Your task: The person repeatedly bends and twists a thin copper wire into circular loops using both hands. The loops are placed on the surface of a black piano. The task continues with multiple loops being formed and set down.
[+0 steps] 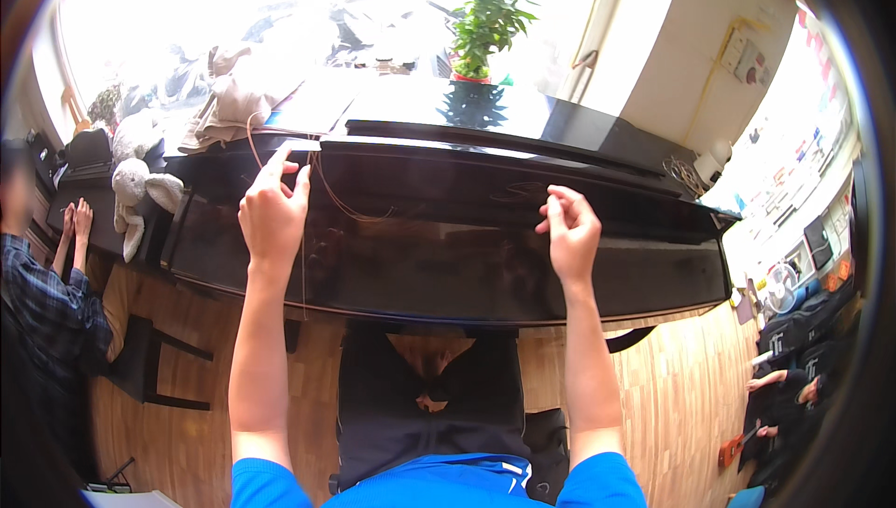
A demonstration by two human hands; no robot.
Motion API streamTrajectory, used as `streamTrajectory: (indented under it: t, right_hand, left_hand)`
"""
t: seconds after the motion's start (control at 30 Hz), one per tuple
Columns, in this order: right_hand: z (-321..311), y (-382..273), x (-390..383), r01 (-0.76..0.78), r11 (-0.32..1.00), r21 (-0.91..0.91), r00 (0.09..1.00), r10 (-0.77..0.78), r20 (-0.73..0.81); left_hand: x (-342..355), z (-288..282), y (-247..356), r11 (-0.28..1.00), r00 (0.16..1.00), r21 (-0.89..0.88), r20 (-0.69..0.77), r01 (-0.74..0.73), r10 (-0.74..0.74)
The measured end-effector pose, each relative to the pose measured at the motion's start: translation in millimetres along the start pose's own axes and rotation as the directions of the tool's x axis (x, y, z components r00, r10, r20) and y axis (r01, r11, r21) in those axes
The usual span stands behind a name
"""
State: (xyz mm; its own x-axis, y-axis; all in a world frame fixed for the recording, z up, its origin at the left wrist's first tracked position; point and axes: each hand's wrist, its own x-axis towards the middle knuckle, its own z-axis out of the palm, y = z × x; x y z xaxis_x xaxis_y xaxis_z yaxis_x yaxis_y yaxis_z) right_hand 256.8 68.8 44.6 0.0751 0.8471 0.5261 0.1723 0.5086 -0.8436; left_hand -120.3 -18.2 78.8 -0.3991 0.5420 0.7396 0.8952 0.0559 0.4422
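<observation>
My left hand is raised over the black piano-like cabinet, index finger and thumb pinching a small white flat piece. Thin copper-coloured string loops beside that hand, and a strand of it hangs straight down the cabinet's front. On the other side, my right hand is held up over the dark front with thumb and fingertips pressed together. Whatever lies between those fingertips is too thin or small to make out. Faint fine lines show on the glossy surface to its left.
A potted plant stands on the glossy top by the bright window. Grey cloth and a plush toy lie left, near a seated person and a dark chair. Coiled cable sits right; another person holds a small orange-red instrument.
</observation>
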Motion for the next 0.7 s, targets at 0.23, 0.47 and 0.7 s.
streamTrajectory:
  t: [0.23, 0.47, 0.7]
  right_hand:
    - [-9, 42, -27, -0.187, 0.974, 0.131, 0.98, 0.193, -0.038]
    - [-10, 37, -34, -0.192, 0.98, 0.056, 0.979, 0.196, -0.058]
    - [6, 29, -34, 0.171, 0.89, -0.423, 0.982, -0.19, -0.002]
  left_hand:
    - [-3, 0, 7, 0.999, 0.999, 0.033, 0.038, -0.015, 0.014]
    - [-7, -3, 63, 0.934, 0.964, -0.239, -0.055, -0.265, 0.259]
    - [-44, 38, 140, 0.778, 0.846, -0.547, 0.216, -0.309, 0.488]
